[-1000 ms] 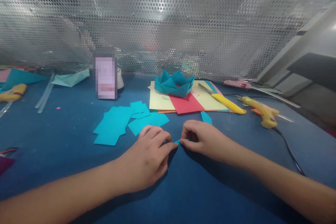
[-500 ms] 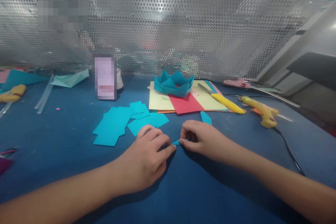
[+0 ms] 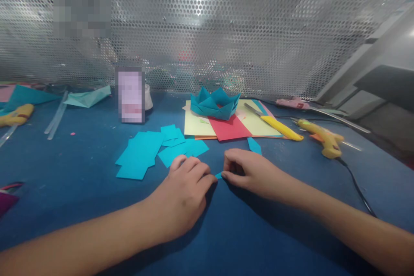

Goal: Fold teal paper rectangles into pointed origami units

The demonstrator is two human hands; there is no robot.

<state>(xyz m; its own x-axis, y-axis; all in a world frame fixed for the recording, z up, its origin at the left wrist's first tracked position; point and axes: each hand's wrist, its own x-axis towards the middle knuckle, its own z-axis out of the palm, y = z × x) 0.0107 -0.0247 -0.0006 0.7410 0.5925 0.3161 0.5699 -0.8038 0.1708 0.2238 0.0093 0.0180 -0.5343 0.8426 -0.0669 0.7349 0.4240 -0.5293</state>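
Between my two hands a small folded piece of blue paper (image 3: 219, 176) shows at the fingertips; most of it is hidden. My left hand (image 3: 189, 196) is closed on its left end, low over the table. The thumb and fingers of my right hand (image 3: 242, 170) pinch its right end. Loose blue paper pieces (image 3: 139, 155) lie in an overlapping pile beyond my left hand. A single folded blue piece (image 3: 254, 145) rests just behind my right hand. Farther back, a blue folded paper crown shape (image 3: 215, 103) stands on coloured sheets.
Pale yellow sheets (image 3: 196, 125) and a red paper (image 3: 231, 128) lie mid-table, with a yellow utility knife (image 3: 281, 127) across their right side. A yellow glue gun (image 3: 323, 136) trails a black cord at right. A phone (image 3: 131, 97) stands upright at left. Perforated metal (image 3: 200, 30) closes off the back.
My left fingers have shifted slightly right, so less of the folded blue paper shows between the hands. The right hand keeps its pinch. The whole view has moved a little.
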